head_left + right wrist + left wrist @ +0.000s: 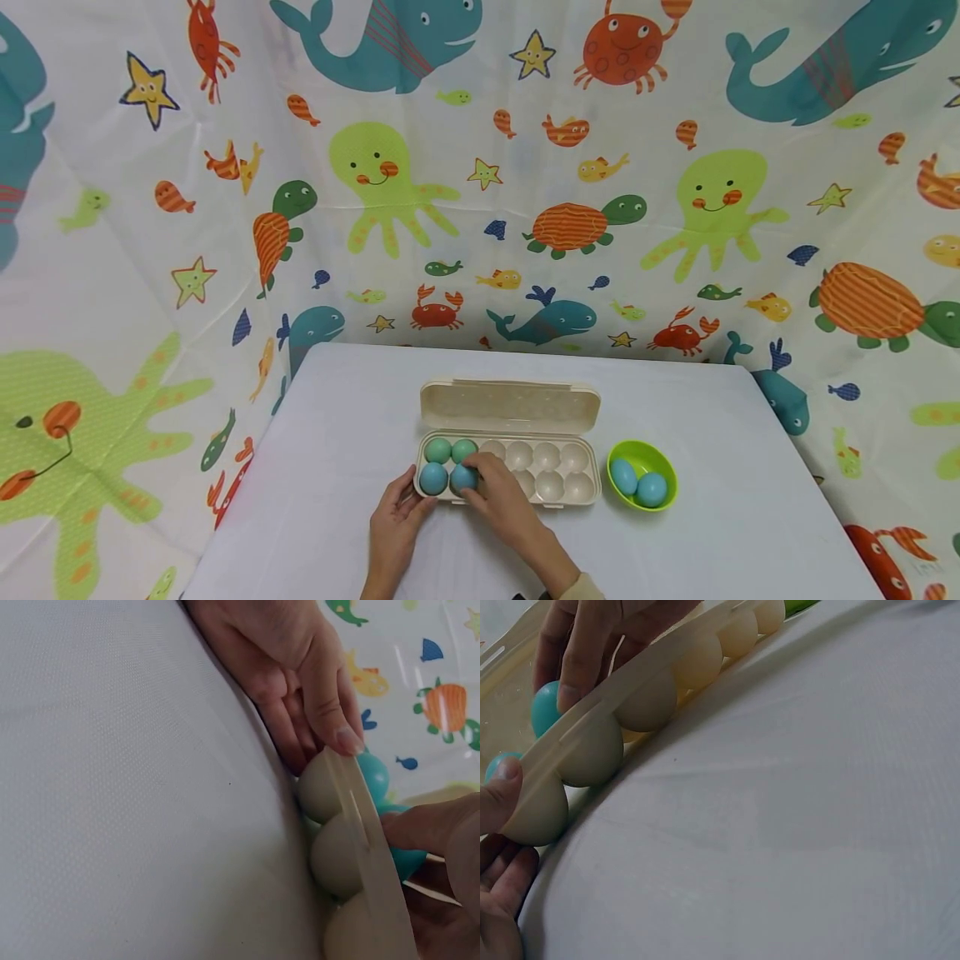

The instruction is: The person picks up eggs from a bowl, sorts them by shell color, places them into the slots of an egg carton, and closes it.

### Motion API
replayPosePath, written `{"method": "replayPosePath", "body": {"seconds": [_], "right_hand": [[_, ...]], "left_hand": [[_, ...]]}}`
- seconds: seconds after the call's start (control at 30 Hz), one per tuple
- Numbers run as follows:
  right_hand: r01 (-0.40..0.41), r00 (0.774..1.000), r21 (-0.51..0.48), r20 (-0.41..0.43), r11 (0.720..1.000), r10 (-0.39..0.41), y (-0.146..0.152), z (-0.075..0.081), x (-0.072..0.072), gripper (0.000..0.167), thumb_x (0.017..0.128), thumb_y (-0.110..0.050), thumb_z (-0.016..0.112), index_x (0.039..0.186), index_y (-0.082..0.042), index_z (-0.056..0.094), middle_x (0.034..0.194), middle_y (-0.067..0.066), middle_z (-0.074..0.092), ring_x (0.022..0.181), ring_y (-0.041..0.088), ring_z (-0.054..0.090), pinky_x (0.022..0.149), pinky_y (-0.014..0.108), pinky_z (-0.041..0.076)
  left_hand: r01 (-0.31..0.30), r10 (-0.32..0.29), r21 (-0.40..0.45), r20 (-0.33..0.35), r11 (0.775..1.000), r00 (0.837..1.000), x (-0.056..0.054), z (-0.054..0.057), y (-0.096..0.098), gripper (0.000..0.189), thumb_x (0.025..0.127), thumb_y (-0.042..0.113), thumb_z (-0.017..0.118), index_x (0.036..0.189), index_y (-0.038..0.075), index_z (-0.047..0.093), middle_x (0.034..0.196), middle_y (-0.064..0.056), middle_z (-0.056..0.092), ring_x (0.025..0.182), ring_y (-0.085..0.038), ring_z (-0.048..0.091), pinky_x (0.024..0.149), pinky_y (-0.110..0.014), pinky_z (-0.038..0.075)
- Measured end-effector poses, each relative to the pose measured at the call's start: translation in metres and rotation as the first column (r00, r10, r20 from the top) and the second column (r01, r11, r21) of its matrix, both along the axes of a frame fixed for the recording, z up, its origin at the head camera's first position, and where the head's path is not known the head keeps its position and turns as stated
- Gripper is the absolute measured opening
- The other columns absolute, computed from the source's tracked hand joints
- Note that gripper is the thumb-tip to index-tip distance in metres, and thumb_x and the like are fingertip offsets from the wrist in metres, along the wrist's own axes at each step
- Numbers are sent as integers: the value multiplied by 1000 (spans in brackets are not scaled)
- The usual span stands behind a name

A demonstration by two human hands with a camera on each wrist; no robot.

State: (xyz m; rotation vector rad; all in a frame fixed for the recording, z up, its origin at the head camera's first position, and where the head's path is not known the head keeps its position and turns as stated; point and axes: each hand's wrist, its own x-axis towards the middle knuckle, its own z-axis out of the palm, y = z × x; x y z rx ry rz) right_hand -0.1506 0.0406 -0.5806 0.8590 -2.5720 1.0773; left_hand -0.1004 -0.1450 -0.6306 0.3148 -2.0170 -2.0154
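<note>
An egg carton (547,489) in cream plastic lies with its lid raised. Two green eggs (438,451) sit in its back row at the left end, and a blue egg (433,478) fills the front left cup. My right hand (501,500) pinches another blue egg (547,710) at the second front cup, between thumb and fingers. At the carton's front left corner, my left hand (397,521) grips the edge. Its thumb lies on the rim in the right wrist view, with the other fingers against the cup's outside.
A lime green bowl (670,498) to the right of the carton holds two blue eggs (652,489). The carton's raised lid (510,407) leans back behind the cups. White cloth covers the table (675,558), and a curtain (465,275) printed with sea animals hangs behind.
</note>
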Motion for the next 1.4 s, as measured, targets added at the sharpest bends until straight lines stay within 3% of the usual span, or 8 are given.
{"method": "replayPosePath", "body": {"seconds": [0.1, 0.37, 0.73, 0.97, 1.2, 1.4], "right_hand": [[12, 999, -4, 44, 1000, -12, -2, -1, 1, 38, 81, -9, 81, 114, -7, 63, 115, 5, 67, 110, 20, 63, 97, 36, 58], [40, 997, -3, 60, 999, -40, -5, -1, -2, 37, 78, -13, 84, 110, -8, 67, 108, 2, 69, 101, 18, 61, 91, 32, 56], [25, 994, -15, 110, 1000, -23, -4, 2, -6, 35, 77, -15, 85, 108, -8, 68, 98, 1, 68, 89, 12, 55, 75, 24, 52], [25, 988, 8, 154, 1000, -26, -4, 2, -5, 36, 80, -18, 83, 110, -8, 67, 99, 0, 65, 92, 10, 54, 79, 24, 54], [64, 998, 9, 18, 998, -64, -3, 4, -1, 36, 80, -18, 83, 110, -6, 67, 103, 5, 67, 97, 17, 60, 85, 32, 57], [125, 987, -13, -100, 992, -126, 5, 17, 1, 34, 79, -17, 84, 108, -9, 68, 106, 4, 68, 101, 19, 62, 84, 35, 58]], "left_hand": [[2, -2, 3, -2, 1000, 1000, 0, 0, 0, 64, 81, 1, 81, 138, -5, 53, 135, -29, 59, 108, 4, 63, 91, -12, 56], [3, -3, 7, 3, 1000, 1000, 0, -1, 0, 64, 81, 0, 80, 139, -5, 53, 135, -28, 59, 108, 3, 64, 91, -12, 57], [16, -16, 15, -5, 1000, 1000, 0, 1, -1, 64, 82, 2, 80, 139, -5, 53, 135, -30, 58, 108, 4, 63, 90, -11, 56], [8, -8, 11, 15, 1000, 1000, -1, -2, -1, 65, 80, 1, 81, 138, -3, 54, 134, -25, 60, 106, 5, 64, 90, -13, 57], [6, -6, 19, 6, 1000, 1000, -1, -3, 0, 64, 80, -2, 80, 138, -4, 54, 134, -25, 60, 106, 5, 64, 90, -13, 57], [-14, 14, 5, -15, 1000, 1000, 0, -1, 0, 64, 79, -3, 81, 137, -5, 55, 132, -28, 60, 104, 4, 65, 89, -13, 58]]}}
